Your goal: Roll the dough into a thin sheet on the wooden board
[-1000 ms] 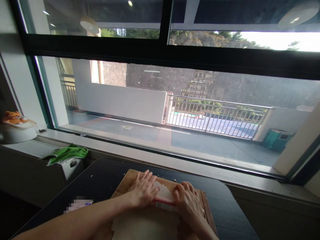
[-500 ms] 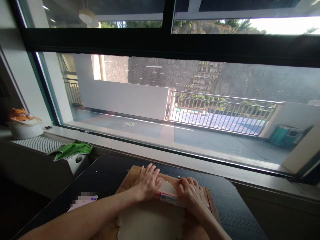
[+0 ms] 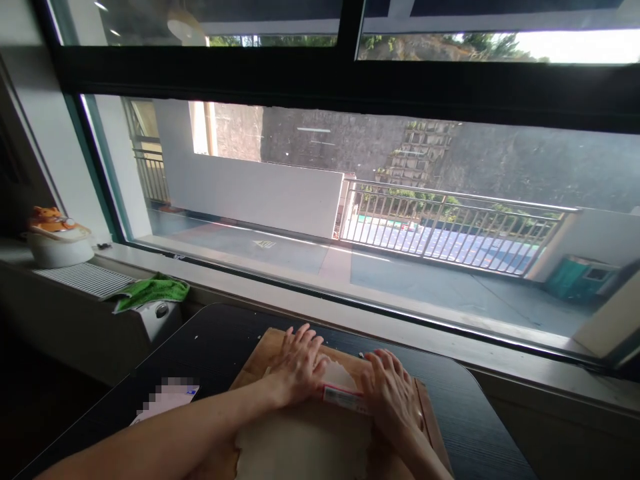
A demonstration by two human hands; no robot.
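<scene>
A thin pale sheet with ragged edges, which looks like rolled-out dough [image 3: 300,443], lies on a wooden board [image 3: 273,339]. Across it runs a bar-like thing with a red-edged barcode label [image 3: 345,398]; only its middle shows, so I cannot tell its exact kind. My left hand [image 3: 299,365] rests palm down at the bar's left end, fingers stretched forward and apart. At the right end, my right hand [image 3: 393,390] lies over the bar with its fingers reaching forward, slightly bent. Both palms hide the bar's ends.
The board lies on a dark table [image 3: 480,413] with rounded corners. A pink item [image 3: 167,400], partly blurred out, lies left of my forearm. Beyond the left edge are a green cloth [image 3: 155,291] and a white pot [image 3: 60,247] on a ledge. A window sill [image 3: 300,310] runs behind.
The view has shifted slightly. The right hand's fingers, more curled before, now reach further forward. Both hands stay over the labelled bar.
</scene>
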